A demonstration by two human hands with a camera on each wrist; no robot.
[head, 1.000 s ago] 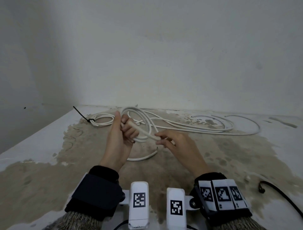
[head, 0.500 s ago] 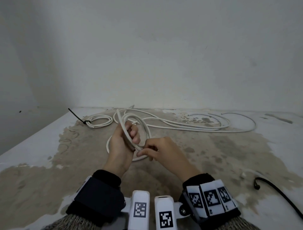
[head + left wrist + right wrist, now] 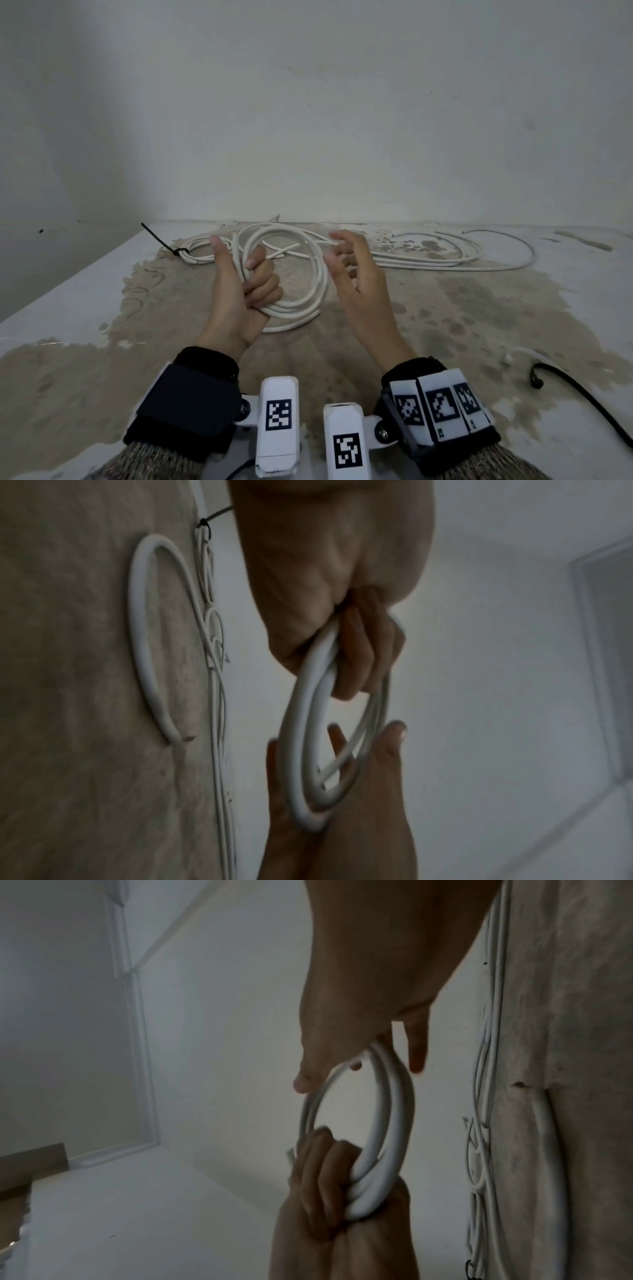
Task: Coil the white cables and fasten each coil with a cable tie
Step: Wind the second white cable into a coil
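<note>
Coil (image 3: pixel 301 274) clenched in left hand (image 3: pixel 239 294) fingers; right hand (image 3: pixel 359 277) released, touching coil's far side. Keep loops even, grip firm, fetch tie beside coil.

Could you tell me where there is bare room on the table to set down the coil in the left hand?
Free: the stained patch right of the right hand, between the loose white cables and black cable. Crowded: the far edge, around the tied coil.
</note>
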